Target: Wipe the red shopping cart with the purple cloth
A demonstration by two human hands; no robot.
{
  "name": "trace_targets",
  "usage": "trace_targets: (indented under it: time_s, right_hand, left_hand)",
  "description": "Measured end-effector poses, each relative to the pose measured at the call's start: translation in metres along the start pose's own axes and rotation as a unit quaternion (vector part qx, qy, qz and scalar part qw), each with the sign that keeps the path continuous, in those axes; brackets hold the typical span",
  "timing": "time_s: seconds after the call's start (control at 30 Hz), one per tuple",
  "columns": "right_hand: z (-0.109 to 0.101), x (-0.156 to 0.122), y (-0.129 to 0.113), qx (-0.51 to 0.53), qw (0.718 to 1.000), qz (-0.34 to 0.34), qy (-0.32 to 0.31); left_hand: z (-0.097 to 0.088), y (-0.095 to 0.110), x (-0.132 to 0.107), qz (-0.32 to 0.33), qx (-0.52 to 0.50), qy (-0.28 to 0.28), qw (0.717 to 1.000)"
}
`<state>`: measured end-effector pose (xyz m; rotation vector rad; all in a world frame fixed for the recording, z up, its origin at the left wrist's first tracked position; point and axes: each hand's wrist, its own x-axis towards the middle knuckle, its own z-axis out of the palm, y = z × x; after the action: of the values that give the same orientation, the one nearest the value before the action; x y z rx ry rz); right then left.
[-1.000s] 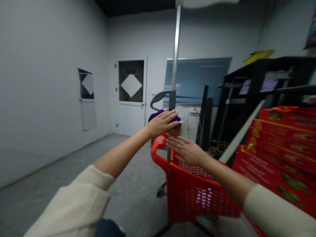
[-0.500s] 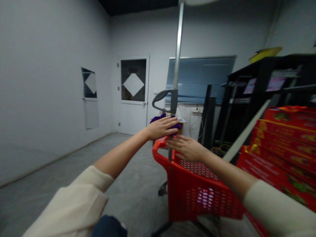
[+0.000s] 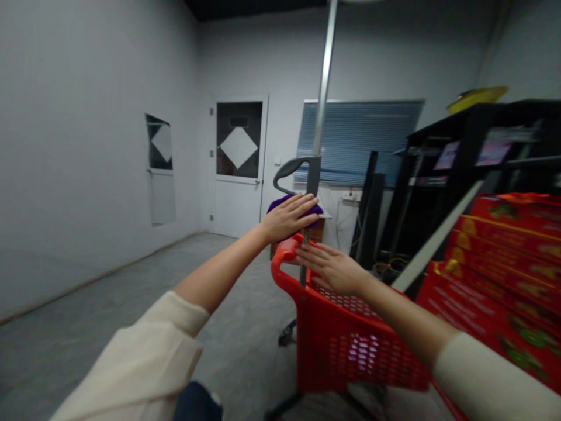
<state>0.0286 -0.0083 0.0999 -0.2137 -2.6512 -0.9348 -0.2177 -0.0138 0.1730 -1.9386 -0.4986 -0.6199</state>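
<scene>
My left hand (image 3: 287,217) reaches forward and lies over a purple cloth (image 3: 315,209), pressing it against a grey metal pole (image 3: 322,111) that rises from a red shopping cart (image 3: 350,333). Its fingers are closed over the cloth. My right hand (image 3: 333,266) hovers just below, fingers stretched out flat over the cart's red rim (image 3: 283,263), holding nothing. A grey curved handle (image 3: 291,169) juts left from the pole just above my left hand.
Stacked red boxes (image 3: 504,257) fill the right side, under a black shelf unit (image 3: 477,158). A white door (image 3: 239,166) and a blue window blind (image 3: 359,140) are on the far wall. Grey floor (image 3: 131,304) stretches to the left.
My left hand with the cloth dipped down the pole and came back up a little. The right hand stayed beside the cart rim. The view shifted slightly to the right.
</scene>
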Motion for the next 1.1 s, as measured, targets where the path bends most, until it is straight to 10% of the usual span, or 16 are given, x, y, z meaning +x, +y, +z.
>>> trace_targets:
  time_s: [0.27,0.5,1.1]
  right_hand:
    - [0.000,0.000,0.002,-0.003,1.000,-0.018,0.000]
    - [-0.009,0.011,0.010,-0.023,0.999,0.015,0.027]
    - [-0.044,0.042,0.062,-0.071,0.996,-0.042,0.043]
  left_hand:
    - [0.002,0.007,-0.011,0.061,-0.029,-0.025,0.997]
    - [-0.006,-0.006,0.015,-0.106,0.040,0.056,0.992]
    - [-0.031,-0.035,0.045,0.001,0.071,-0.005,0.997]
